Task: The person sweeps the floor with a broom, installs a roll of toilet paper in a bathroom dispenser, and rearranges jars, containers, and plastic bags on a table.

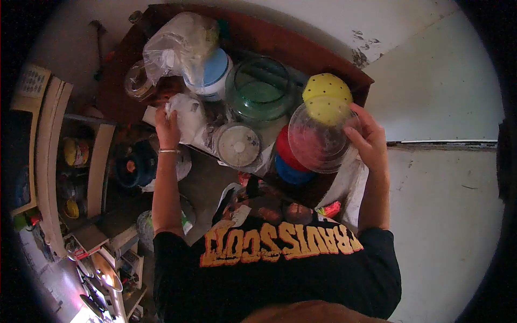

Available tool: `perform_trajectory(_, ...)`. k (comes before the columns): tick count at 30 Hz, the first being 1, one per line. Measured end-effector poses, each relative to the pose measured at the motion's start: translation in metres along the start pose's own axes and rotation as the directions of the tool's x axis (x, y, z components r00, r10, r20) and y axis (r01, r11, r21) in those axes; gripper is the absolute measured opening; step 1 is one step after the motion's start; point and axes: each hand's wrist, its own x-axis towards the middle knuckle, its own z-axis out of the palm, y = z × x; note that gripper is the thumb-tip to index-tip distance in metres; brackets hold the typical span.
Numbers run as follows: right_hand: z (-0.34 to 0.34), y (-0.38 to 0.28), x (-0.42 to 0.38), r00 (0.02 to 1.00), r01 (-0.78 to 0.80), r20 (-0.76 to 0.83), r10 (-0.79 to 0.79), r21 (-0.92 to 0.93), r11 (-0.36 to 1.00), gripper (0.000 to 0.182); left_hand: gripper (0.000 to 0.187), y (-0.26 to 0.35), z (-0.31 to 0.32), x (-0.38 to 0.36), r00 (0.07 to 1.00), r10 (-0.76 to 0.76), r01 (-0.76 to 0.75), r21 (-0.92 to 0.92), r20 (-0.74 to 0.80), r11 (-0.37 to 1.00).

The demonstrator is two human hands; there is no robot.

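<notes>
Between the thumb and fingers of my right hand (367,134) is the rim of a clear round plastic lid (319,142). Seen through and behind the lid are a yellow dotted bowl (326,89), a red container (284,146) and a blue one (292,171). My left hand (168,128) is closed at the edge of a white plastic bag (187,116), its fingertips partly hidden. Right of that bag stands a round tub with a pale lid (238,144). A green glass bowl (257,89) with a clear lid sits farther back.
The things stand on a brown wooden surface (350,75) against the wall. A blue-lidded white tub (215,70) and a clear bag (180,46) are at the back left. Shelves with a microwave (24,156) and a dark gas cylinder (135,164) stand left.
</notes>
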Motion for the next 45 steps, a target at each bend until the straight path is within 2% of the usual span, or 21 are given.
perform_trajectory(3,0.002,-0.003,-0.001,0.999,-0.025,-0.041,0.025,0.002,1.0,0.05,0.028,-0.006,0.002,0.0,0.998,0.042,-0.041,0.039,-0.042,0.998)
perform_trajectory(4,0.005,-0.006,0.0,0.998,-0.035,-0.055,0.035,0.006,0.999,0.051,0.028,-0.009,0.003,-0.001,1.0,-0.01,0.009,-0.02,-0.024,1.0)
perform_trajectory(6,0.002,-0.009,-0.001,0.996,-0.065,-0.074,0.05,-0.216,0.974,0.053,0.029,0.003,-0.001,-0.002,0.993,-0.121,0.12,-0.113,0.004,0.986)
perform_trajectory(7,0.001,-0.012,0.0,0.996,-0.073,-0.079,0.05,-0.321,0.944,0.053,0.03,-0.004,-0.002,-0.002,0.991,-0.136,0.135,0.065,0.005,0.989)
perform_trajectory(8,0.004,-0.019,0.001,0.996,-0.06,-0.086,0.026,-0.419,0.906,0.056,0.03,-0.011,-0.001,-0.002,0.99,-0.14,0.14,0.031,-0.008,0.99)
perform_trajectory(11,0.003,-0.019,0.007,0.992,0.091,-0.018,-0.121,-0.55,0.83,0.057,0.027,-0.024,0.003,-0.005,0.983,-0.179,0.176,-0.057,-0.051,0.983)
perform_trajectory(12,0.004,-0.029,0.007,0.999,0.009,-0.024,-0.026,-0.546,0.838,0.057,0.026,-0.024,0.004,-0.006,0.979,-0.196,0.19,-0.087,-0.063,0.978)
perform_trajectory(15,0.008,-0.038,0.013,1.0,0.004,0.013,0.006,-0.637,0.771,0.055,0.023,-0.016,0.0,-0.008,0.971,-0.225,0.227,0.024,-0.077,0.974)
perform_trajectory(16,0.009,-0.038,0.014,0.998,0.063,0.045,-0.045,-0.665,0.745,0.054,0.023,-0.027,0.002,-0.01,0.98,-0.189,0.185,-0.054,-0.065,0.981)
perform_trajectory(18,0.009,-0.036,0.018,0.983,0.179,0.11,-0.144,-0.713,0.678,0.053,0.024,-0.015,-0.001,-0.01,0.973,-0.222,0.218,-0.059,-0.069,0.974)
perform_trajectory(19,0.011,-0.036,0.021,0.984,0.177,0.131,-0.119,-0.714,0.677,0.052,0.025,-0.01,-0.002,-0.01,0.969,-0.237,0.233,-0.064,-0.072,0.97)
perform_trajectory(22,0.021,-0.039,0.026,0.983,0.161,0.182,-0.039,-0.729,0.665,0.05,0.027,-0.009,-0.001,-0.01,0.99,-0.123,0.124,0.011,-0.072,0.992)
perform_trajectory(27,0.037,-0.048,0.03,0.974,0.087,0.203,0.103,-0.748,0.659,0.045,0.029,-0.014,0.002,-0.013,0.998,-0.051,0.053,0.055,-0.041,0.997)
perform_trajectory(28,0.038,-0.049,0.03,0.975,0.093,0.2,0.092,-0.751,0.653,0.045,0.029,-0.014,0.002,-0.013,0.998,-0.045,0.046,0.058,-0.033,0.997)
perform_trajectory(31,0.042,-0.044,0.031,0.976,0.142,0.213,0.036,-0.759,0.636,0.046,0.03,-0.018,0.002,-0.011,0.994,0.096,-0.091,0.09,-0.051,0.992)
perform_trajectory(33,0.044,-0.037,0.032,0.97,0.211,0.241,-0.034,-0.761,0.614,0.048,0.031,-0.021,0.002,-0.013,0.998,0.046,-0.043,0.083,-0.033,0.996)
perform_trajectory(36,0.054,-0.047,0.03,0.98,0.151,0.197,0.033,-0.837,0.526,0.05,0.033,-0.023,0.0,-0.017,0.996,0.053,-0.05,0.055,-0.069,0.997)
perform_trajectory(39,0.06,-0.052,0.03,0.977,0.118,0.191,0.094,-0.854,0.506,0.051,0.033,-0.02,-0.003,-0.015,0.996,0.031,-0.029,0.031,-0.081,0.999)
perform_trajectory(42,0.064,-0.043,0.028,0.972,0.186,0.235,0.023,-0.823,0.537,0.05,0.035,-0.016,-0.006,-0.017,0.995,0.049,-0.045,0.051,-0.084,0.998)
perform_trajectory(45,0.073,-0.044,0.027,0.962,0.185,0.271,0.034,-0.739,0.648,0.049,0.04,-0.013,-0.008,-0.021,0.991,0.077,-0.069,0.075,-0.108,0.995)
